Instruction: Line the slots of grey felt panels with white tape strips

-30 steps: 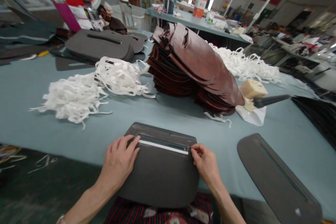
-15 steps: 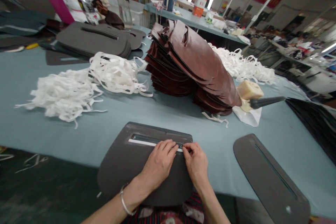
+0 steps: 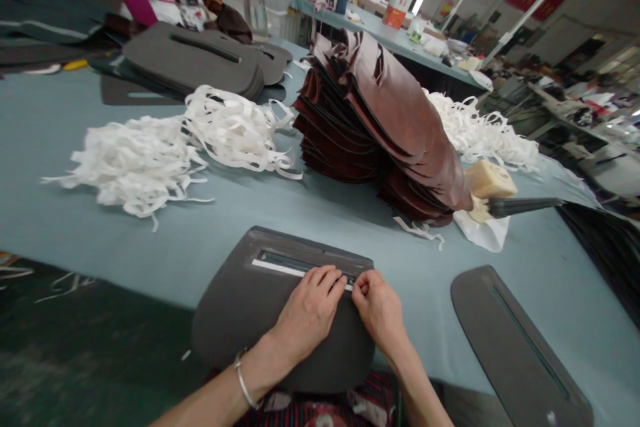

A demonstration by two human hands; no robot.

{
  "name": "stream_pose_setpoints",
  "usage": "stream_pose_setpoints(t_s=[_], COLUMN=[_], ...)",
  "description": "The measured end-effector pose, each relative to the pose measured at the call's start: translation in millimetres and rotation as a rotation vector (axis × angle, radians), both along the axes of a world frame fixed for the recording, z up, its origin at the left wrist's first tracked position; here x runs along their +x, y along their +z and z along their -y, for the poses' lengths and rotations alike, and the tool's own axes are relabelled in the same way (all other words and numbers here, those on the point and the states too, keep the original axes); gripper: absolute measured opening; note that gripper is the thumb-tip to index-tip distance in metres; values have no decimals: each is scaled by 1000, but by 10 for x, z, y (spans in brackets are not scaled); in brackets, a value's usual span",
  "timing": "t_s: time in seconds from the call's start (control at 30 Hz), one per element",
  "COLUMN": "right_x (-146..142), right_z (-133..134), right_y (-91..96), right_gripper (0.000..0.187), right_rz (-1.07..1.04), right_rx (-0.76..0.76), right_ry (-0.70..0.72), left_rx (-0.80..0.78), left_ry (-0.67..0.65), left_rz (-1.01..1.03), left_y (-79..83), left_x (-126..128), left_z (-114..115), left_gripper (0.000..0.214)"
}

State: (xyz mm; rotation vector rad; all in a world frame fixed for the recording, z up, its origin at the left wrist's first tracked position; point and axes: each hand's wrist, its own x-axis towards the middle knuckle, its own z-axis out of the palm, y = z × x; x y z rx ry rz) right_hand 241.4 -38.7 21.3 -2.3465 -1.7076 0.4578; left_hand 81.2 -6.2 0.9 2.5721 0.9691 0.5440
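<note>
A dark grey panel (image 3: pixel 235 313) with rounded lower corners lies at the table's near edge, and a long slot is cut near its top. Along the slot's lower edge runs a narrow white strip (image 3: pixel 277 268). My left hand (image 3: pixel 311 303) lies over the strip with its fingers stretched flat, pressing it against the panel. At the slot's right end, my right hand (image 3: pixel 379 307) pinches the strip's end between thumb and forefinger. The fingers cover part of the strip and slot.
Tangled white strips (image 3: pixel 135 163) lie at left. Brown leather-like pieces (image 3: pixel 400 107) are piled behind the panel. Rightward are a yellowish block (image 3: pixel 490 179), a dark-handled brush (image 3: pixel 525 205) and another slotted grey panel (image 3: pixel 520 347). More grey panels (image 3: pixel 193 60) are stacked at back left.
The camera view has shifted, so most things appear farther right. My left hand still presses the strip; my right fingers have curled in a little more at its end.
</note>
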Motion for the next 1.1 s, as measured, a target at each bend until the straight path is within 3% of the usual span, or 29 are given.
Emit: stream_pose_setpoints(t_s=[0.17,0.63,0.87,1.0,1.1], right_x=[39,-85,112,138,39], right_z=[20,2,117,102,39], right_y=[-31,-66,-116,-47,0], right_gripper=[14,11,12,23,35], right_rz=[-133,31,-58,-108,32], right_rx=[29,41,78,23,-45], right_ry=[-67,-67,-174,-176,-230], left_rx=[3,-26,-47,-46,-32], left_ry=[4,11,2,-5,17], left_rz=[12,15,43,44,55], left_y=[-4,19,31,36,22], left_x=[-8,-6,-20,-24,-18], left_z=[-9,-15,-25,-30,-22], left_gripper=[38,41,38,37,34])
